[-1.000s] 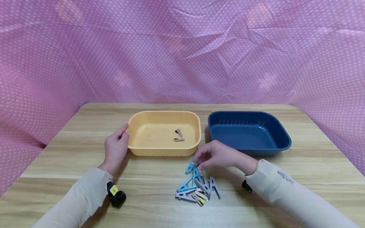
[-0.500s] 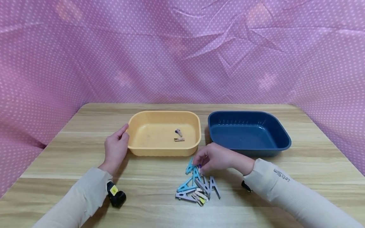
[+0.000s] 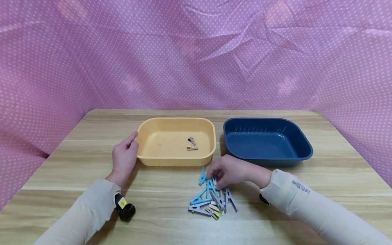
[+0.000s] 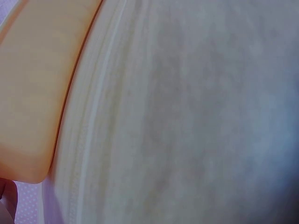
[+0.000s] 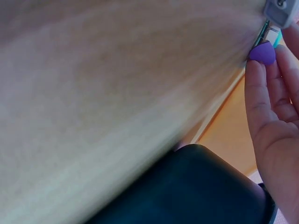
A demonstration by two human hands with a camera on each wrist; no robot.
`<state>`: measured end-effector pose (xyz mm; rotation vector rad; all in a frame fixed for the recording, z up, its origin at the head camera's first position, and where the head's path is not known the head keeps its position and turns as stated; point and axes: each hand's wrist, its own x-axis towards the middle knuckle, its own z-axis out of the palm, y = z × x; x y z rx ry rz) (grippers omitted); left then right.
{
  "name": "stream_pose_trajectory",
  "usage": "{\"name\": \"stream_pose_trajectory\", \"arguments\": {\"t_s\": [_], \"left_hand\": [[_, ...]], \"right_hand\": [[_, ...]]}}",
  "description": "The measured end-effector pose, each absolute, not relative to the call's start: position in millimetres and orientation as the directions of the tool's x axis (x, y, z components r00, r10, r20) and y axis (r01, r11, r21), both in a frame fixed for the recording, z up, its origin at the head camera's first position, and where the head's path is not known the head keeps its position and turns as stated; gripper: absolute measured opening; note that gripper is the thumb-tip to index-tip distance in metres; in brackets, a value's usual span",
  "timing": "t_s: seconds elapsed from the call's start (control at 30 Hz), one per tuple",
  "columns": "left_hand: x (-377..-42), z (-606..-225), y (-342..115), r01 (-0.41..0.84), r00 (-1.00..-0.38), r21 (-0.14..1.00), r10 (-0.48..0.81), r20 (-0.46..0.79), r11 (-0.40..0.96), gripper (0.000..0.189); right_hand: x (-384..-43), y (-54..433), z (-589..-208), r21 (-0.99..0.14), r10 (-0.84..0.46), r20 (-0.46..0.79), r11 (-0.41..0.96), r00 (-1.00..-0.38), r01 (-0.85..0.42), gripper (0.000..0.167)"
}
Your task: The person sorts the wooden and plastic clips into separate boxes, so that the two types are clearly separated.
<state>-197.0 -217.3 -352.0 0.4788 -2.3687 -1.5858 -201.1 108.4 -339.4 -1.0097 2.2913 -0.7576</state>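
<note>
My left arm (image 3: 81,212) is slanting from near left, my left hand (image 3: 125,159) gripping, fingers pointing far; my right arm (image 3: 318,204) is slanting from near right, my right hand (image 3: 234,171) pinching, fingers curling.

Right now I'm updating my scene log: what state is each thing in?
Yellow basin: upright, two small clips inside
Blue basin: upright, open-topped
Blue pegs: piled loosely on table
Grey pegs: piled with them
Yellow-tipped clip: lying among the pegs
Purple-tipped clip: pinched by right grip
Left grip: holding yellow basin's rim
Pink cloth: hanging, creased
</note>
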Motion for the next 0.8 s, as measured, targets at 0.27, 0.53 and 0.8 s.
{"name": "stream_pose_trajectory", "arguments": {"t_s": [0.27,0.53,0.8], "left_hand": [[-198.6,-350.2,-217.5,-0.136,-0.912,0.929,-0.411,0.018,0.344,0.040],[-199.7,-349.7,-217.1,-0.139,-0.912,0.931,-0.409,0.012,0.337,0.040],[-199.0,-350.1,-217.8,-0.121,-0.918,0.932,-0.395,0.026,0.343,0.040]], "right_hand": [[-201.6,106.0,-338.3,-0.656,-0.772,-0.245,0.578,-0.586,-0.486,0.029],[-200.6,106.7,-337.0,-0.643,-0.771,-0.202,0.570,-0.604,-0.512,0.024],[-199.6,106.9,-335.9,-0.655,-0.751,-0.211,0.584,-0.626,-0.480,0.017]]}}
